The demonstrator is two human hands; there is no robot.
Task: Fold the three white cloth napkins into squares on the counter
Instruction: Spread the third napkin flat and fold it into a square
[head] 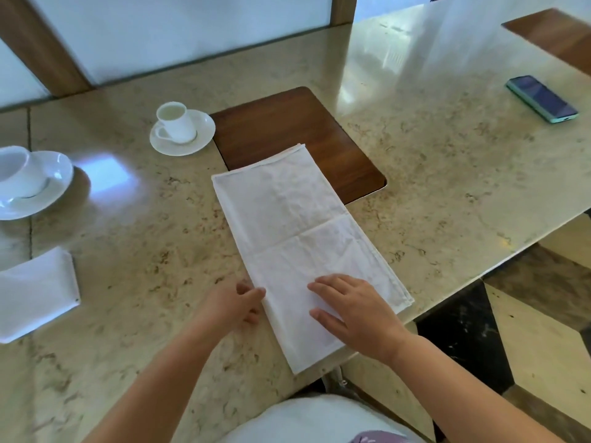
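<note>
Fingers point(323, 287) flat on napkin point(287, 219), left hand point(238, 305) pinching its edge

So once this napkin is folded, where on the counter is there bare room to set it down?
Bare marble lies between the folded napkin at the left edge and the long napkin under the hands. A wider bare patch lies right of the wooden inset, short of the phone. The far left is crowded: cup and saucer, second cup on a saucer.

Glossy beige marble counter point(128, 251), frosted window panels point(192, 33), patterned stone floor point(527, 330).
</note>
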